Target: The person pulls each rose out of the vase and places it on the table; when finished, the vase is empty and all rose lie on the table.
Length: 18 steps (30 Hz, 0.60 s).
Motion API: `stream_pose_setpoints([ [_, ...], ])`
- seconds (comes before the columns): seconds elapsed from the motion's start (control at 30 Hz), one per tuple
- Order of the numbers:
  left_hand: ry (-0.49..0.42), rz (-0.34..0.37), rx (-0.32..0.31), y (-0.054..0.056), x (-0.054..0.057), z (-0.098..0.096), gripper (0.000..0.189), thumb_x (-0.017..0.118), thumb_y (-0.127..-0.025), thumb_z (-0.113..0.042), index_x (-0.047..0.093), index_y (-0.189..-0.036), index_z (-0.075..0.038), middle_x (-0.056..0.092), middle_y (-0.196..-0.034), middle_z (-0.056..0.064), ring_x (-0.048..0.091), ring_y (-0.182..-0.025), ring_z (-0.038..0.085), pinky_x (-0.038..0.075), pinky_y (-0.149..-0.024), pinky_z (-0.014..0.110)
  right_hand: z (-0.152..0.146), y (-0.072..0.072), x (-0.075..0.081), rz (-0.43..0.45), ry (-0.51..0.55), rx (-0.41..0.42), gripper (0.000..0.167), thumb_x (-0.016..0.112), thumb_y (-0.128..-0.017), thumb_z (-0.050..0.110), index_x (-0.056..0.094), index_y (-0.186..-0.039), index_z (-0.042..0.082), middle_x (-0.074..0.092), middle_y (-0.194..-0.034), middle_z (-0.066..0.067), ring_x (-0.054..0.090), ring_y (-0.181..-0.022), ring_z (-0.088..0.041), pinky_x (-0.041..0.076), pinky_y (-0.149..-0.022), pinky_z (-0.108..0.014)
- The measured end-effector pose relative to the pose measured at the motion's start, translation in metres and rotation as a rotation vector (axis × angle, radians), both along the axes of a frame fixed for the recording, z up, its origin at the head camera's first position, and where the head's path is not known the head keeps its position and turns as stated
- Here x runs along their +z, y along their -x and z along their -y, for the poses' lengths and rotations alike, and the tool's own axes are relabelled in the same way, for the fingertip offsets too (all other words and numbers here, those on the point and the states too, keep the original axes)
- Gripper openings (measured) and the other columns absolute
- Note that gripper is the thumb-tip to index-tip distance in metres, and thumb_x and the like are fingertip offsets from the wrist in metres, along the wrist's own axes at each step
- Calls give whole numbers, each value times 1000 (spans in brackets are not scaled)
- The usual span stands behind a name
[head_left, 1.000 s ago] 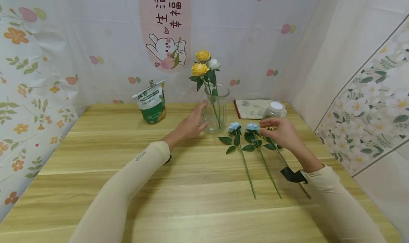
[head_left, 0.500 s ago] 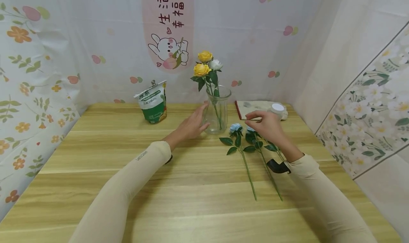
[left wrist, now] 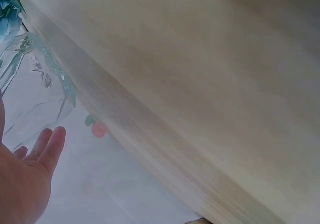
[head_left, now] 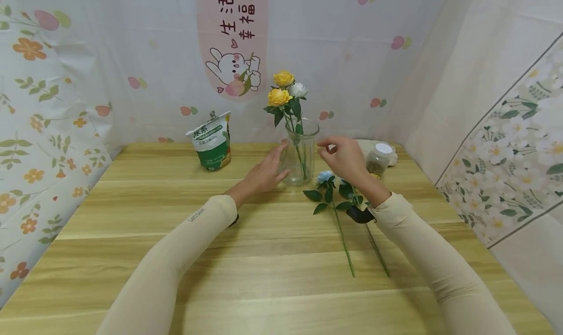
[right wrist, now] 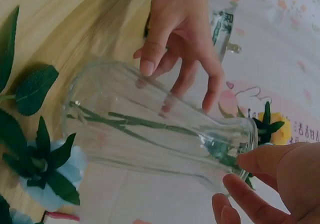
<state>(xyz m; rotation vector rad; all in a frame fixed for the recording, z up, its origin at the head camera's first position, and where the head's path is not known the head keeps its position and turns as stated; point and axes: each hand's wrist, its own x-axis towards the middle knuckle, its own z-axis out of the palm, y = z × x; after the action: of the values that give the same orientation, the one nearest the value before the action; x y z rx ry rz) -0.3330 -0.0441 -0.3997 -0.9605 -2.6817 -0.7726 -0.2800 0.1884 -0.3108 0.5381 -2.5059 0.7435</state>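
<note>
A clear glass vase [head_left: 295, 166] stands upright at the back middle, holding two yellow roses [head_left: 279, 97] and a white rose [head_left: 298, 90]. My left hand [head_left: 262, 172] holds the vase's left side, thumb in front and fingers behind, some seen through the glass in the right wrist view. On the vase's other side, my right hand [head_left: 345, 158] is near the neck, loosely bent and holding nothing. In the right wrist view its thumb and fingertips come close to the mouth. Below it lie blue roses [head_left: 325, 177] with long green stems, partly hidden by my right forearm.
A green and white pouch [head_left: 213, 146] with a clip on top stands back left. At back right, a white-lidded jar [head_left: 379, 158] stands by a pale cloth [head_left: 365, 143]. Something yellow [head_left: 375, 175] shows between jar and forearm. A patterned curtain [head_left: 167, 56] hangs behind.
My right hand has moved left, from over the flowers at the right to beside the vase's neck, uncovering the jar. The left hand has stayed on the vase.
</note>
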Motion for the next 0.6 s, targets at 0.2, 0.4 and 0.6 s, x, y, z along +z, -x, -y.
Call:
stream_pose_setpoints([
  [0.2,15,8,1,0,0,-1,81,60,-100,-26,5,-158,-11,19,-162,17,44,-135,35,55,-81,45,14,3,1,-66,4,24,16,68,-93,13,77,-104,5,65,-78,-12,49,-57,-23,33,-47,-31],
  [0.4,29,-30,-8,0,-1,0,82,61,-100,-23,5,-157,-8,19,-162,18,37,-141,33,53,-89,45,32,8,5,-174,-9,-27,14,69,-92,13,78,-101,6,68,-99,-13,58,-77,-29,47,-62,-42],
  [0.6,23,-52,-14,-1,-1,0,82,62,-99,-18,4,-157,-6,16,-163,18,33,-143,32,53,-89,44,51,20,8,-221,-49,-25,16,73,-89,15,77,-102,6,69,-111,-12,59,-100,-36,46,-88,-50],
])
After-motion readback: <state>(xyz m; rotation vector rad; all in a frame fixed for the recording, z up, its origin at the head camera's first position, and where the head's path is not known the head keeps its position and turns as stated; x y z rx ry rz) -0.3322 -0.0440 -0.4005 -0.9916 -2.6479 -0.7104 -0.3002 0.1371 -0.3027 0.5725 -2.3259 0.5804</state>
